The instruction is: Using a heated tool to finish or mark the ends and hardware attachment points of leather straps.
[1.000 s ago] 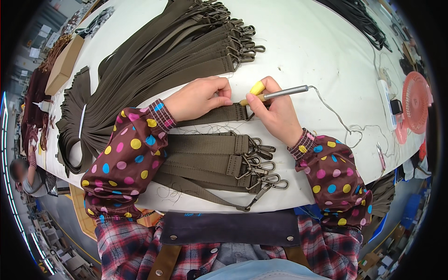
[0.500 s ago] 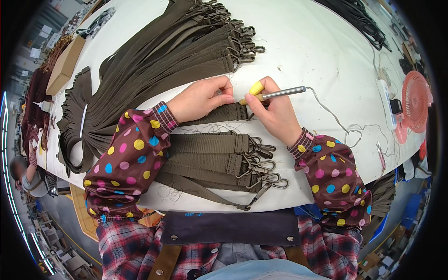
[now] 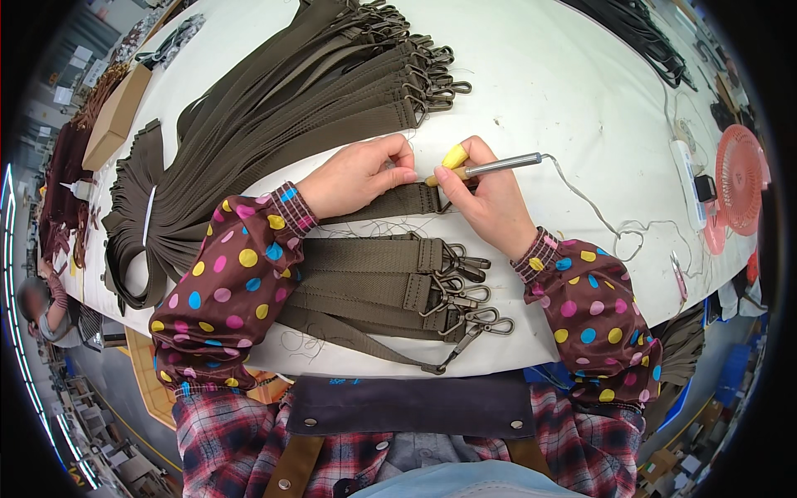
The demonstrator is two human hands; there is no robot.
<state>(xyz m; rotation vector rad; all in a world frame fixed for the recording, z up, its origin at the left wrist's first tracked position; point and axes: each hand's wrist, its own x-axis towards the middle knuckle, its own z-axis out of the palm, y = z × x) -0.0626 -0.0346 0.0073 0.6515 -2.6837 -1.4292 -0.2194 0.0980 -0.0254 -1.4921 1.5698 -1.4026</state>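
Observation:
In my right hand [image 3: 498, 203] is a corded heat pen [image 3: 512, 163] with a metal barrel, gripped like a pencil. Yellow wrapping [image 3: 455, 156] covers one of its fingertips. The pen's tip points left, just above the stitched end of a dark olive webbing strap [image 3: 398, 202]. My left hand [image 3: 353, 176] lies over that strap, thumb and forefinger pinched close to the tip; whatever they pinch is too fine to make out. Below my hands lies a stack of similar straps [image 3: 357, 270] with metal snap hooks [image 3: 465, 290] at their right ends. Loose threads [image 3: 386, 227] lie between.
A large tied bundle of straps [image 3: 274, 108] spreads across the upper left, its hooks [image 3: 432, 75] facing right. The pen's cord [image 3: 594, 207] runs toward a white power strip [image 3: 687, 183] beside a pink fan [image 3: 739, 178]. Thread snips [image 3: 678, 275] lie at right. A co-worker [image 3: 54, 311] is at far left.
My hands stay almost in place; the heat pen's rear end has shifted very slightly left. At far left, the co-worker's arm has moved.

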